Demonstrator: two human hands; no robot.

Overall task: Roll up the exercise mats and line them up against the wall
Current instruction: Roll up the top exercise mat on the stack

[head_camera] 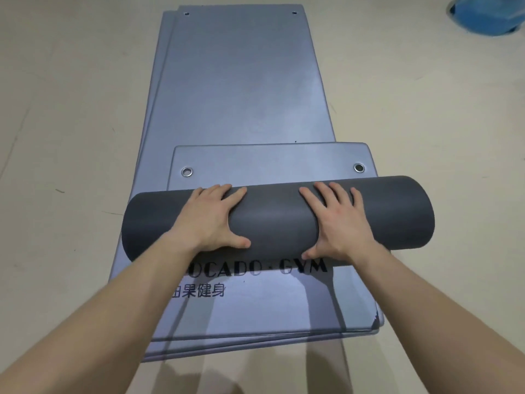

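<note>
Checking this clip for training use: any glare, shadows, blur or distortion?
Head view: wide-angle bending at the edges; soft glare on the flat mats; arm shadows fall toward the camera on the floor; blue object is blurry; hands and roll sharp.

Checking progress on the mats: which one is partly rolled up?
The top blue-grey foam mat, under both hands; its dark roll leaves a short flap. The mats beneath lie flat.

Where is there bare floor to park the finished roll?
Bare floor lies left of the flat mats, and more on their right, up to the blue object at the far corner. The middle is crowded: both hands, left and right, press the roll.
</note>
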